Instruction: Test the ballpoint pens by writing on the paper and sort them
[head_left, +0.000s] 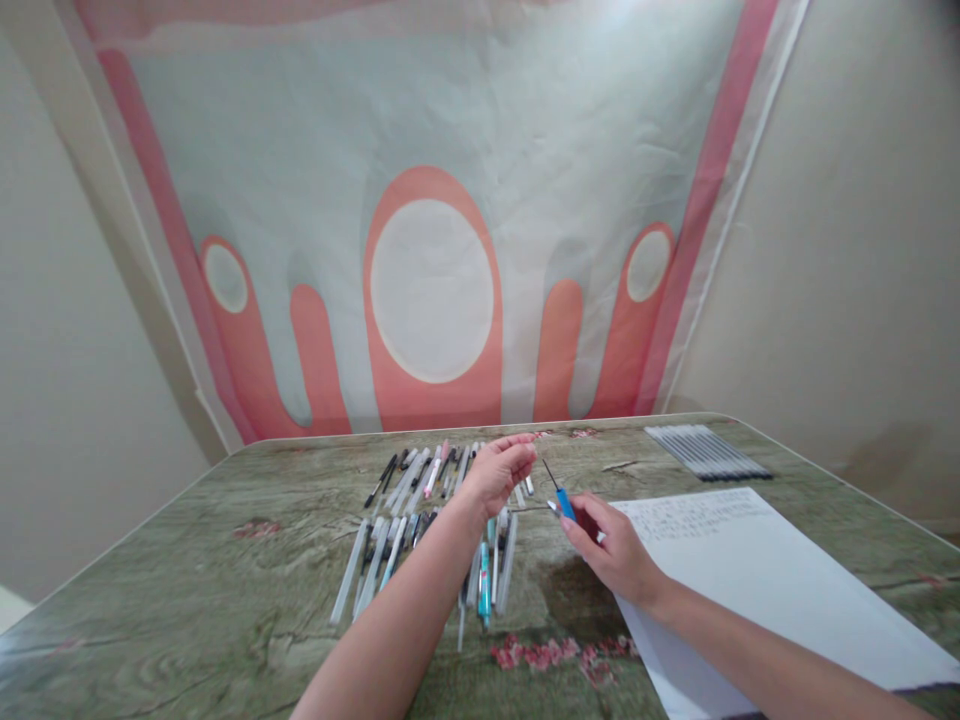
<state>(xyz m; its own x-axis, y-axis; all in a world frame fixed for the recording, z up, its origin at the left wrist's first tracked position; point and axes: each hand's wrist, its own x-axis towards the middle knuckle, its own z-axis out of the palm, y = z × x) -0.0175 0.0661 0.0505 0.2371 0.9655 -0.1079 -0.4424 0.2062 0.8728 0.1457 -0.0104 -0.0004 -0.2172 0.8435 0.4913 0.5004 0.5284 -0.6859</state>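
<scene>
My right hand (613,550) is closed around a short blue stick with a thin dark shaft (565,503), which points up and to the left; its exact kind is unclear. A small pale tip shows beside the blue part, near my fingers. Over the pens, my left hand (495,477) has its thumb and fingers pressed together, and whatever may be between them is too small to make out. Beneath the left forearm lie a back row of pens (412,480) and a front row of pens (382,555), partly hidden by the arm. One turquoise pen (484,585) lies in the front row.
To the right, under my right forearm, lies a large white sheet (735,580) with handwriting near its top. Several clear pens with dark ends (705,452) are lined up at the back right. The wood-patterned table (195,570) ends at a wall with a printed cloth (431,290).
</scene>
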